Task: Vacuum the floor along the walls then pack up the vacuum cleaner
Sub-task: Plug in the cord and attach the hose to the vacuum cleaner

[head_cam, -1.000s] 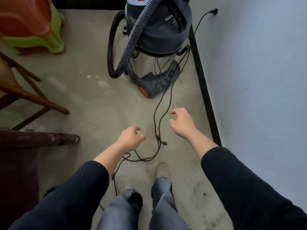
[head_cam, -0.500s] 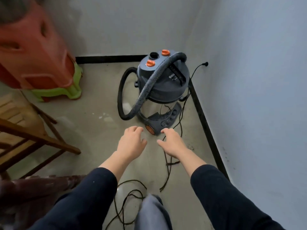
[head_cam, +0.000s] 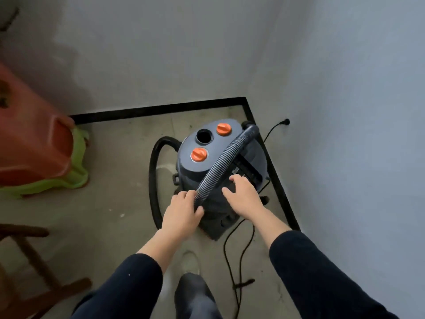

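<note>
Looking down, I see the power cord (head_cam: 238, 284) trailing over the floor (head_cam: 115, 203) below my right hand, just beside my shoe (head_cam: 189, 261). My left hand (head_cam: 181, 212) has its fingers and thumb curled round the lower end of the corrugated hose (head_cam: 220, 164). My right hand (head_cam: 243, 199) lies with fingers spread on the dark body of the vacuum cleaner (head_cam: 213, 146), gripping nothing. The canister stands right under both hands, tucked into the corner, with the hose draped across its lid. Beyond my right hand the plug (head_cam: 286, 122) sits in the wall (head_cam: 345, 134). My worry is that pulling the canister out while it is plugged in would yank that plug. The slack by my foot could also trip me, and the hose could slide off the lid if my left grip loosens.
</note>
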Tool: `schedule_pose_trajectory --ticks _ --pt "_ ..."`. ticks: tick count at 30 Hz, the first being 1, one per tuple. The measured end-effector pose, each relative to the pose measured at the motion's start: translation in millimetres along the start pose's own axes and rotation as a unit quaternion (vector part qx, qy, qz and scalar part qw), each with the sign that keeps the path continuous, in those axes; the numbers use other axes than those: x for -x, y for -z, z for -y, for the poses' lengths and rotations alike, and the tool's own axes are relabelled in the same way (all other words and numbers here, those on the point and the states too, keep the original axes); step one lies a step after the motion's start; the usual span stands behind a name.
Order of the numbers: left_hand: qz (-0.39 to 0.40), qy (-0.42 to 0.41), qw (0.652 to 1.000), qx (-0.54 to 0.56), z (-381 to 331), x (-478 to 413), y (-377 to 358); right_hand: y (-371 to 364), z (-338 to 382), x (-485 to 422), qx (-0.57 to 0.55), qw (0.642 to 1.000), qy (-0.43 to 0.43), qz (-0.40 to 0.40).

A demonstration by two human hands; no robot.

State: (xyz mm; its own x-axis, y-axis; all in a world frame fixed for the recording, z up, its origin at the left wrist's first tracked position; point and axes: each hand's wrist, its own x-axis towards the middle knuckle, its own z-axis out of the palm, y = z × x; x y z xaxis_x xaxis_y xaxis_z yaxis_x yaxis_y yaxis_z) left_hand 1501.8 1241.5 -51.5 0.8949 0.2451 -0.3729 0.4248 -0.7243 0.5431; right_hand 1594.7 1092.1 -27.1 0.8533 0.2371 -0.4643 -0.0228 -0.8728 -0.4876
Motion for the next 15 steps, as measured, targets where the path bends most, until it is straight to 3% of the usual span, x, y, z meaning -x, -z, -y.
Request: schedule_pose_trajectory --ticks 5,12,15 --pt "0.000 -0.026 1.000 -0.005 -13 -62 12 31 22 -71 -0.153 0.981 -0.107 -0.052" --pt "0.102 -0.046 0.994 0.004 -18 -102 21 33 40 -118 -0.289 0.911 -0.282 -0.088" --pt "0.162 -0.066 0.984 0.041 -13 -120 36 41 48 -125 -0.305 0.899 -0.301 -0.089"
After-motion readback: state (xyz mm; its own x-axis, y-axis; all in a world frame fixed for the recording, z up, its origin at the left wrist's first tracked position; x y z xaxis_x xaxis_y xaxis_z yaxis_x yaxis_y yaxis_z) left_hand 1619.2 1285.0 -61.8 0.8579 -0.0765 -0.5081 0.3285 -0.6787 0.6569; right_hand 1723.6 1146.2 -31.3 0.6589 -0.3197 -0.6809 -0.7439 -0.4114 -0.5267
